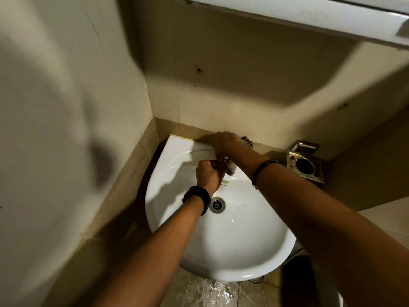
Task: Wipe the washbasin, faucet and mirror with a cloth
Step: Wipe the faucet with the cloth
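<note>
So the faucet [230, 168] is where the action is right now: it sits at the back of the white washbasin [232, 251], just under the wall, and both hands are bunched up on it. The right hand [225, 144] is draped over the top of the faucet, fingers curled down around it, so it looks closed on the tap body, though I can't see whether there's cloth underneath. The left hand [208, 173] is a closed fist right beside the spout, pinching something small, and honestly I can't tell if that's the cloth or just part of the tap; no cloth shows clearly anywhere. My read is this is the faucet step, or maybe wetting or rinsing at the tap. The drain [217, 204] sits just in front of the faucet, with a small yellowish speck [224, 183] on the bowl between them, so the basin probably needs a pass too. Next move would call for working around the spout and base, then sweeping the bowl. To the right of the faucet there's a metal holder [305, 161] on the wall, and well above it the underside of a white cabinet or mirror frame [309, 16]. The floor [212, 291] below the basin looks wet.
</note>
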